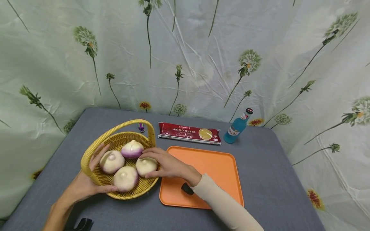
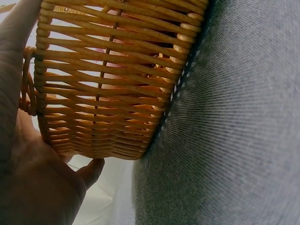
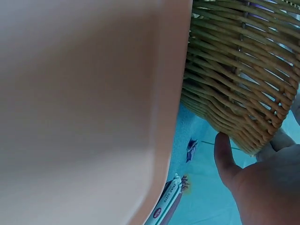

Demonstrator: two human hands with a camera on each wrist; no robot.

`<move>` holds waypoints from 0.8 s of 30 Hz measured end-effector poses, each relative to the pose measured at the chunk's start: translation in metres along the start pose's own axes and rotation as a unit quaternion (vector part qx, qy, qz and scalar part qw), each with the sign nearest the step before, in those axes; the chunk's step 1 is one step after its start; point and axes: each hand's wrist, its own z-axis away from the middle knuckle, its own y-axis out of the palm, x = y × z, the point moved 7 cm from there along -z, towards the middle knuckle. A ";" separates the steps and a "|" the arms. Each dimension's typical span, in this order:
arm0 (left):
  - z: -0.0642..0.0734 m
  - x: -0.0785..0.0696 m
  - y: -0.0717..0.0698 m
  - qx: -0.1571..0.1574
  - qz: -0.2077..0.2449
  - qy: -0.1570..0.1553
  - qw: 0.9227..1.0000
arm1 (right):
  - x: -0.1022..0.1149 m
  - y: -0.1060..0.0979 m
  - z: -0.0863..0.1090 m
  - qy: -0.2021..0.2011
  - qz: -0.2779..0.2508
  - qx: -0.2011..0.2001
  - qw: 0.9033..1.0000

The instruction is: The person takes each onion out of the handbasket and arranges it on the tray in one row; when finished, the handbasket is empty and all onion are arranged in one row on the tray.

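A yellow wicker basket (image 1: 136, 193) with an arched handle stands on the table and holds several white-and-purple turnips, among them a front one (image 1: 125, 179) and a left one (image 1: 112, 162). My left hand (image 1: 83, 186) grips the basket's left rim, its thumb reaching in over the front edge and its fingers under the handle. From the right, my right hand (image 1: 166, 163) reaches over the rim and holds the right turnip (image 1: 146, 166) between thumb and fingers. In the right wrist view, one finger (image 3: 224, 152) shows against the woven wall.
An orange tray (image 1: 211, 166) lies right of the basket, under my right forearm. Behind it are a red spaghetti pack (image 1: 189, 132) and a blue bottle (image 1: 237, 126) with a dark cap. A small purple item (image 1: 141, 125) sits behind the basket. A flower-print curtain (image 1: 202, 64) backs the table.
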 end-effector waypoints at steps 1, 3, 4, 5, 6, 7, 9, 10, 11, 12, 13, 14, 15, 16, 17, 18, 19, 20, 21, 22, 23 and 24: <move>0.000 0.000 0.000 0.000 0.001 0.001 1.000 | 0.000 0.000 0.000 0.000 0.004 0.000 1.000; -0.001 -0.001 0.000 -0.002 0.002 0.005 1.000 | 0.000 0.000 -0.001 0.003 0.013 0.001 1.000; -0.001 -0.002 0.000 -0.003 0.003 0.009 1.000 | 0.000 0.000 -0.001 0.005 0.017 0.002 1.000; -0.001 -0.003 0.000 -0.004 0.005 0.014 1.000 | 0.000 0.000 -0.002 0.007 0.018 0.002 1.000; -0.002 -0.004 0.000 -0.005 0.008 0.018 1.000 | 0.000 0.000 -0.002 0.008 0.021 0.003 1.000; -0.002 -0.005 0.000 -0.005 0.010 0.022 1.000 | 0.000 0.000 -0.003 0.009 0.024 0.003 1.000; -0.002 -0.006 0.000 -0.006 0.013 0.024 1.000 | 0.000 0.000 -0.004 0.011 0.031 0.002 0.999; -0.002 -0.006 0.000 -0.006 0.013 0.023 1.000 | 0.000 0.000 -0.004 0.012 0.034 0.001 0.999; -0.002 -0.006 0.000 -0.006 0.013 0.020 1.000 | 0.001 0.000 -0.005 0.012 0.036 0.001 0.999; -0.002 -0.005 -0.001 -0.005 0.011 0.015 1.000 | 0.001 0.000 -0.005 0.014 0.039 0.001 0.999; -0.001 -0.004 -0.001 -0.005 0.009 0.011 1.000 | 0.001 0.000 -0.005 0.015 0.043 0.000 0.999; -0.001 -0.004 -0.001 -0.005 0.008 0.009 1.000 | 0.001 0.000 -0.006 0.017 0.049 -0.001 0.999; -0.001 -0.004 -0.001 -0.005 0.007 0.008 1.000 | 0.001 0.000 -0.006 0.017 0.054 -0.002 0.998; -0.001 -0.004 -0.001 -0.005 0.008 0.009 1.000 | 0.001 0.000 -0.006 0.018 0.057 -0.002 0.998; -0.001 -0.004 -0.002 -0.006 0.008 0.009 1.000 | 0.002 0.000 -0.007 0.018 0.062 -0.001 0.998; -0.001 -0.004 -0.002 -0.006 0.008 0.010 1.000 | 0.002 0.000 -0.007 0.018 0.067 -0.001 0.998; -0.001 -0.004 -0.002 -0.007 0.009 0.012 1.000 | 0.002 0.000 -0.007 0.017 0.072 -0.001 0.997; -0.001 -0.005 -0.002 -0.007 0.010 0.013 1.000 | 0.003 0.000 -0.008 0.016 0.076 -0.001 0.997; -0.001 -0.005 -0.002 -0.008 0.009 0.011 1.000 | 0.003 0.000 -0.008 0.014 0.077 -0.001 0.997; 0.000 -0.004 -0.002 -0.008 0.007 0.011 1.000 | 0.003 0.000 -0.008 0.012 0.080 -0.002 0.997; 0.000 -0.005 -0.002 -0.008 0.005 0.011 1.000 | 0.003 0.000 -0.008 0.010 0.083 -0.002 0.997; 0.000 -0.005 -0.001 -0.009 0.004 0.011 1.000 | 0.004 0.000 -0.007 0.008 0.082 -0.003 0.997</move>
